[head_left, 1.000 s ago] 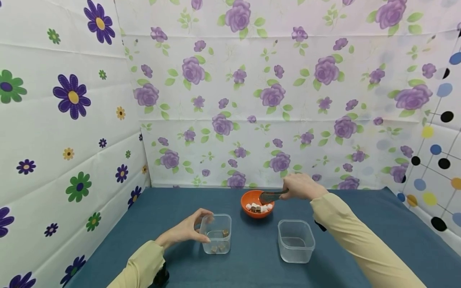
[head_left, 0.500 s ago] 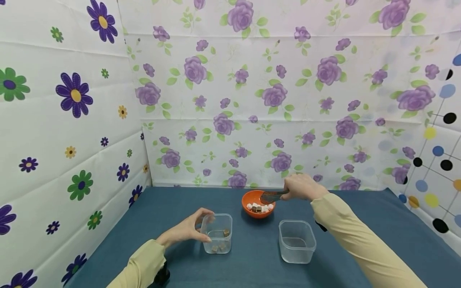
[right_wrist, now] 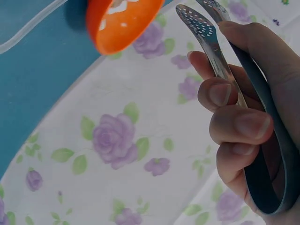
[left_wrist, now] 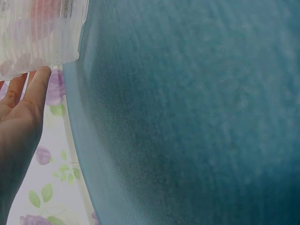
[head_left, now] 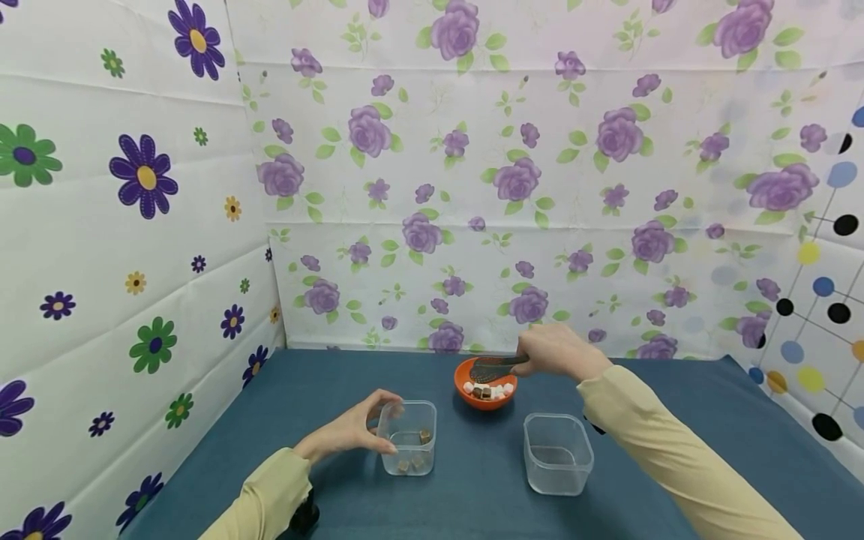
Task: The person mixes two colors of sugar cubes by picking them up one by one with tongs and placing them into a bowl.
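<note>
My left hand [head_left: 351,433] holds a clear plastic container [head_left: 408,421] from its left side, thumb in front and fingers behind. Several brown cubes lie inside it. In the left wrist view, the container [left_wrist: 40,37] shows above the fingertips. My right hand [head_left: 556,350] grips metal tongs [head_left: 491,369] over an orange bowl [head_left: 484,405] of small white and brown cubes [head_left: 486,392]. Seen from the right wrist, the perforated tips of the tongs [right_wrist: 200,26] stand slightly apart, with nothing visible between them. The head view does not show whether they touch the cubes.
A second clear container [head_left: 556,478] stands at the right, in front of the right forearm. Dark blue cloth [head_left: 472,495] covers the table. Floral sheets [head_left: 432,187] hang behind it and at both sides.
My right hand has shifted left, bringing the tongs further over the orange bowl. The left hand keeps its hold on the container. The head view has turned slightly.
</note>
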{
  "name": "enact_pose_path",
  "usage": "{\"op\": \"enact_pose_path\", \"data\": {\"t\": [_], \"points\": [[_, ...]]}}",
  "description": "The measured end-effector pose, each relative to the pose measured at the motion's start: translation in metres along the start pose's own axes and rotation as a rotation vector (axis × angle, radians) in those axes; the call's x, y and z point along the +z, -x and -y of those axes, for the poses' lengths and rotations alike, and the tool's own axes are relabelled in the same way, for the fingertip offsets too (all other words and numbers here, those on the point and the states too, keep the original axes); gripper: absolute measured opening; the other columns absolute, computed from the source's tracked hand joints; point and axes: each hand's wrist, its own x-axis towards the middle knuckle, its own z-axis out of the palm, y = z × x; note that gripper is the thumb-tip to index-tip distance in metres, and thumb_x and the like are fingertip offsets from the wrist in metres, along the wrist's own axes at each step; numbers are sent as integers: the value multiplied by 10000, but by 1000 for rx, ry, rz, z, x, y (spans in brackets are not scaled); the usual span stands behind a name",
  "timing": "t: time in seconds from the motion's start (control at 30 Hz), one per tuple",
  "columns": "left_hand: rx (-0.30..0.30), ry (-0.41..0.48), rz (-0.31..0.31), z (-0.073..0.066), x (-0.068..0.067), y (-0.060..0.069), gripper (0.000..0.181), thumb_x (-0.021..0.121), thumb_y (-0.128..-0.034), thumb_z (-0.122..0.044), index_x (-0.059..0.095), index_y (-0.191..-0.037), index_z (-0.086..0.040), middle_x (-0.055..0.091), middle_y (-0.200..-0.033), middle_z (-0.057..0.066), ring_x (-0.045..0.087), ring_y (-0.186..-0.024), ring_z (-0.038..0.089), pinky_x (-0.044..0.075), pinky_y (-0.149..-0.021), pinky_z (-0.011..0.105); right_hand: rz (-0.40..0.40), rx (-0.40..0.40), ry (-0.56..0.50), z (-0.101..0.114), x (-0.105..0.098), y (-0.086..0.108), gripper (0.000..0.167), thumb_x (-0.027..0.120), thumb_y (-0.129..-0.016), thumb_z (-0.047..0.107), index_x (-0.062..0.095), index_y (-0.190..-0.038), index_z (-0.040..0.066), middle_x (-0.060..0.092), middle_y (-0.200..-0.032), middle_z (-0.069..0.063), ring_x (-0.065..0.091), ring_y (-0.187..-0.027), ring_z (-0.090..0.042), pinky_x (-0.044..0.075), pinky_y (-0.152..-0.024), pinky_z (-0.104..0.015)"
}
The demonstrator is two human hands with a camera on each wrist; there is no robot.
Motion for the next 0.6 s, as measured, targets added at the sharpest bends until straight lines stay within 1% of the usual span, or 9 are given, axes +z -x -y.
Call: {"op": "enact_pose_path", "data": {"t": [0.17, 0.3, 0.43, 0.53, 0.6], "points": [[2, 2, 1, 0, 0, 0, 682, 716, -799, -187, 315, -1331, -41, 361, -1299, 122, 283, -1253, 292, 318, -912, 538, -31, -77, 41, 14, -6, -3, 465, 713, -767, 288, 359, -483, 189, 201, -490, 95, 180, -445, -55, 149, -418, -217], [5, -2, -1, -2, 1, 0, 698, 721, -794, -202, 312, -1334, -35, 353, -1307, 121, 261, -1266, 299, 316, -917, 534, -45, -125, 63, 25, -8, -5, 474, 705, -781, 285, 357, -473, 193, 199, -467, 102, 189, -423, -43, 152, -411, -202], [6, -4, -1, -2, 1, 0, 702, 720, -795, -201, 307, -1336, -31, 354, -1306, 128, 274, -1257, 306, 317, -913, 539, -83, -201, 72, 37, -11, -7, 496, 713, -774, 271, 333, -466, 188, 156, -449, 112, 164, -406, -36, 135, -408, -199], [7, -4, -3, -2, 1, 0, 695, 716, -798, -184, 306, -1336, -28, 360, -1300, 133, 296, -1242, 302, 320, -908, 541, -76, -233, 85, 48, -12, -9, 472, 713, -775, 295, 375, -463, 190, 166, -439, 114, 173, -389, -37, 134, -398, -201], [9, -5, -5, -1, 1, 1, 691, 714, -799, -172, 304, -1337, -27, 363, -1297, 136, 303, -1237, 300, 321, -908, 540, -53, -231, 107, 55, -13, -10, 425, 706, -779, 323, 439, -473, 197, 208, -428, 111, 202, -378, -43, 150, -386, -201]]}}
